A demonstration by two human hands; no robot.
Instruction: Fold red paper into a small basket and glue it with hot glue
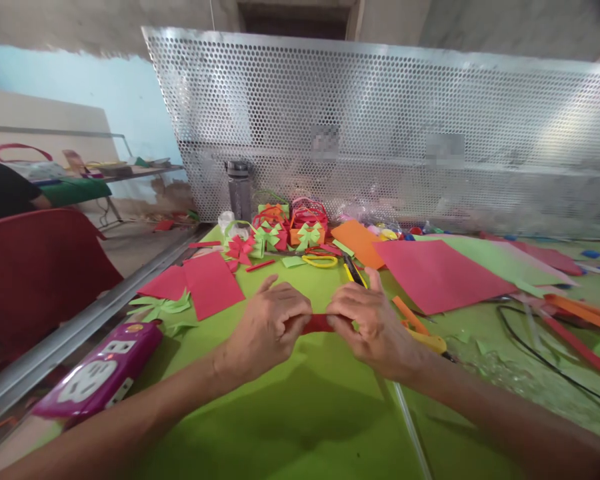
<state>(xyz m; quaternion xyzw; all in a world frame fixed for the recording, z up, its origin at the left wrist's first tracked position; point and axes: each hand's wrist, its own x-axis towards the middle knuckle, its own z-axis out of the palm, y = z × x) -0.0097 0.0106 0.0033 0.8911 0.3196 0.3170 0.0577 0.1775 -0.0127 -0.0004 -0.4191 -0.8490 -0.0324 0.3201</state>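
A small strip of red paper (319,323) is stretched between my two hands above the green table surface (260,427). My left hand (270,320) pinches its left end with thumb and curled fingers. At the other end, my right hand (370,319) grips it the same way, thumb raised. Both ends of the strip are hidden by the fingers. Just beyond my right hand lies a yellow-and-black cutter knife (354,272). A yellow-handled tool (427,340) is partly covered by my right wrist.
Red sheets (213,283) lie left, a larger red sheet (440,275) right. Small paper baskets with green bows (309,235) stand at the back beside a dark bottle (239,190). A purple power strip (103,370) sits left; a perforated metal panel (380,120) rises behind.
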